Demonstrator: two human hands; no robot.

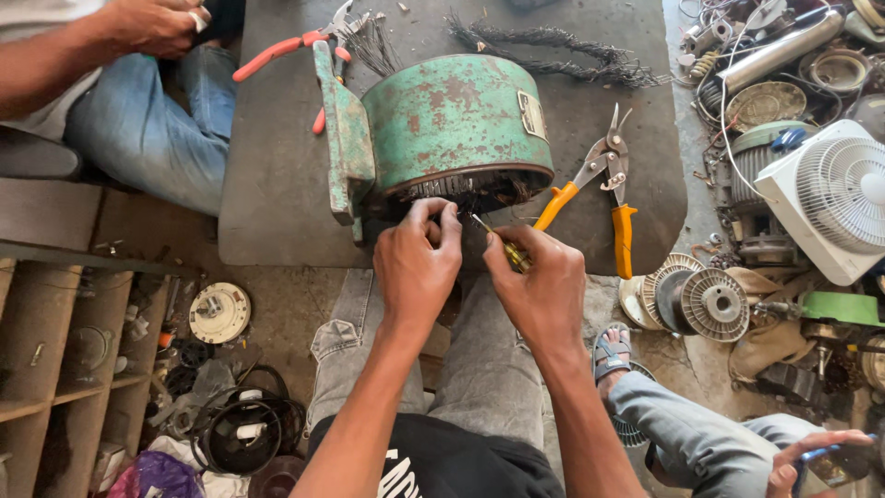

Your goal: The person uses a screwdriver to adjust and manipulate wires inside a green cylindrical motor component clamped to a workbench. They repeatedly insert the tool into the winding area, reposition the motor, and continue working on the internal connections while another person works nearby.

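Grey and worn, the counter (277, 184) fills the top middle of my view, with a dusty workshop floor around it and wooden shelving (46, 369) at lower left. On the counter lies a green, rust-spotted motor housing (452, 124) on its side, open end toward me, dark windings showing along its lower rim. At far right I see a white box fan (830, 198) among scrap parts and ribbed rotor discs (705, 302). Orange-handled tin snips (604, 189) lie on the counter just right of the housing, and red-handled pliers (295, 51) lie behind it beside pulled dark wire strands (553, 46). My left hand (417, 263) pinches narrowly at the winding wires on the housing's rim. My right hand (544, 286) is closed on a small yellow-handled screwdriver (502, 247), its tip reaching into the same spot. Another person's hand (152, 23) rests at top left, and a third person's hand holds a phone (830, 461) at bottom right
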